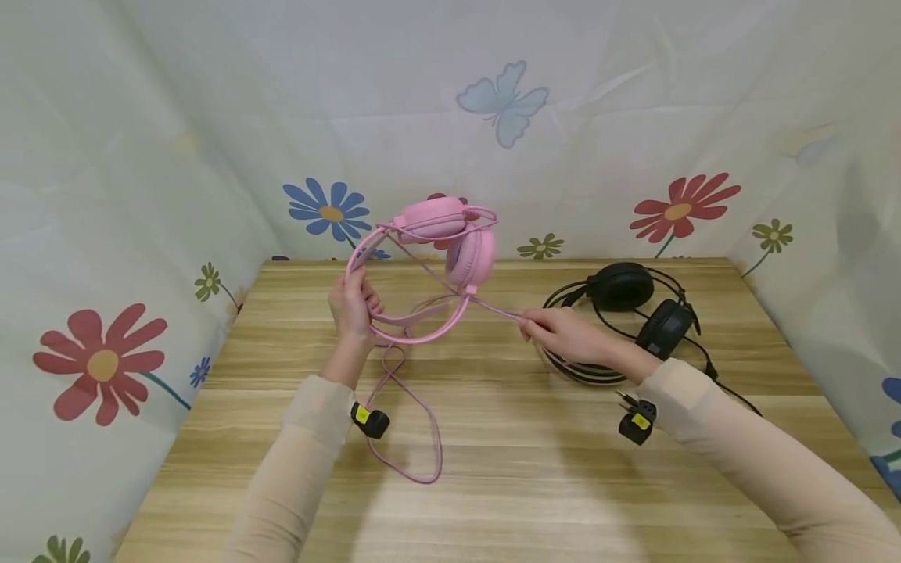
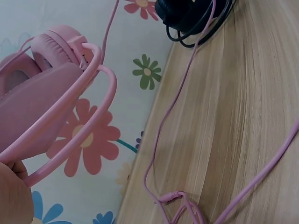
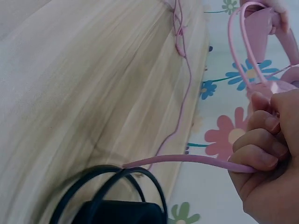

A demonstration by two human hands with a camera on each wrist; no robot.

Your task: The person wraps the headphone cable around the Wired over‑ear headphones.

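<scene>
Left grip (image 1: 352, 309) held the pink headphones (image 1: 475, 259), right grip (image 1: 572, 336) clutched their cord (image 3: 201, 159); I was likely untangling, next needing to unloop the earcups (image 1: 431, 219).

The headset (image 1: 475, 254) and its cable (image 1: 440, 450) are pink; the headphones (image 1: 622, 287) at three o'clock are black. Red, blue and green flowers (image 1: 102, 365) pattern the pale cloth (image 1: 338, 102).

No txt legible; yellow lbls (image 1: 362, 414) on wrist cams (image 1: 378, 425) too tiny.
</scene>
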